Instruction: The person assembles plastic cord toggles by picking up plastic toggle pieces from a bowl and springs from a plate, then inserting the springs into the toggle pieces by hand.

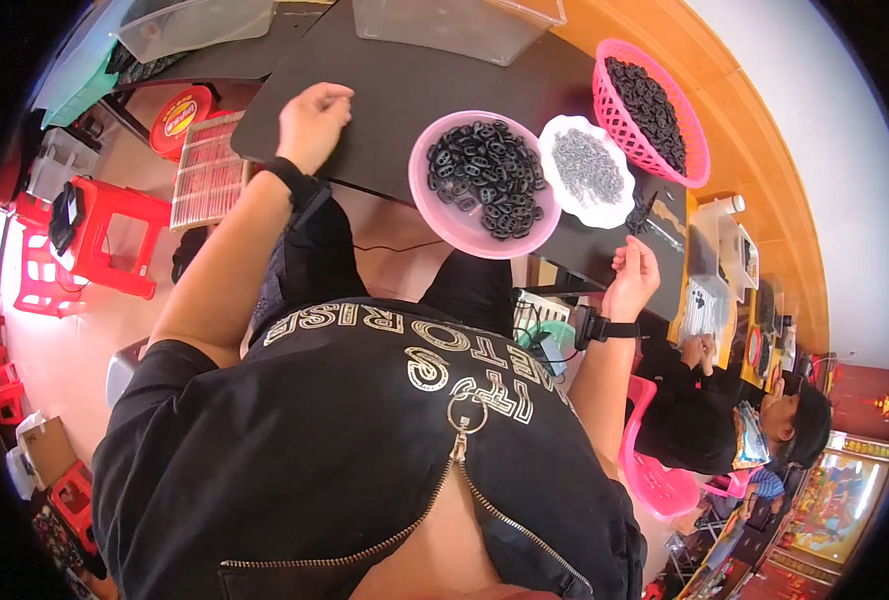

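My left hand [315, 122] is above the left part of the dark table [405, 75], its fingers curled together. Whether anything small is pinched in it, I cannot make out. Close to the table's right front edge is my right hand [633, 278], fingers bent in toward the thumb; what they hold, if anything, is hidden. Between the hands stands a round pink bowl [435, 222] of black oval pieces [485, 165] with holes in them. Touching its right side, a white scalloped dish [605, 213] holds many small silvery metal parts [587, 165].
A pink lattice basket [703, 160] of black pieces stands at the far right. Clear plastic bins [455, 30] sit at the back. Red stools [120, 235] and a slatted bamboo rack [208, 170] are at left. To the right, another person [695, 410] sits on a pink chair [655, 485].
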{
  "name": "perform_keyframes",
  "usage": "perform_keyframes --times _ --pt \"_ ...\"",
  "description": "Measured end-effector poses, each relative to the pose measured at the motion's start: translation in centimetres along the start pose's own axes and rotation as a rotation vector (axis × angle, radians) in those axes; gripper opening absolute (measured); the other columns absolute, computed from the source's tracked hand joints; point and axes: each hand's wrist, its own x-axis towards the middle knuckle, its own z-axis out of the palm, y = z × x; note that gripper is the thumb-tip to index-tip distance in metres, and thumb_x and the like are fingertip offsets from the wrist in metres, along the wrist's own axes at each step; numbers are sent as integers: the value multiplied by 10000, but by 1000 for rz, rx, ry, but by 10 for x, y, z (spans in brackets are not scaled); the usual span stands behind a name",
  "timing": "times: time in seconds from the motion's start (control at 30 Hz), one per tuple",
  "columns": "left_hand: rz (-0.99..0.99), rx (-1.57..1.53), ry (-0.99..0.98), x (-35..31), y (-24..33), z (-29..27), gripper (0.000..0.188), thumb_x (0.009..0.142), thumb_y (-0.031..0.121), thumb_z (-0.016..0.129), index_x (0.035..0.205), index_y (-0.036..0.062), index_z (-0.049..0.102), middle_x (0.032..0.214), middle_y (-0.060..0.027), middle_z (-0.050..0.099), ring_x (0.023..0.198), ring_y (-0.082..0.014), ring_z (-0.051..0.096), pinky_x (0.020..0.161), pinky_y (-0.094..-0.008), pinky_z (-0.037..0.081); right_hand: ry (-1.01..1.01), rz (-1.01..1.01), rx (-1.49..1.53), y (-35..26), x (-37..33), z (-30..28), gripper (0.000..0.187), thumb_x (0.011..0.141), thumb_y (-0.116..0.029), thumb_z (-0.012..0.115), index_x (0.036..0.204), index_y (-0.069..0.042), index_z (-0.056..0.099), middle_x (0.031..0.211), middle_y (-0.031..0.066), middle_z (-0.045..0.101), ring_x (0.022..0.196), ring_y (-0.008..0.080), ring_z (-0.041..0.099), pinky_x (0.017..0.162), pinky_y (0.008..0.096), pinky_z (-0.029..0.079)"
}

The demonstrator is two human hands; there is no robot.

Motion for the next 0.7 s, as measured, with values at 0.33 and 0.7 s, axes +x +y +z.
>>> perform_keyframes --times 0.33,0.7 --pt "421 484 -2 -25 21 7 166 799 123 551 883 51 675 914 -171 651 866 -300 638 802 -361 505 29 -40 -163 -6 -7 6 176 892 -139 562 963 1 642 741 22 595 640 81 504 585 225 417" --pt "511 387 -26 -36 19 6 131 788 100 542 852 19 623 812 -150 617 843 -333 586 769 -405 477 15 -57 -234 17 5 4 145 904 -139 541 919 -19 620 695 -16 522 595 51 445 519 194 358"
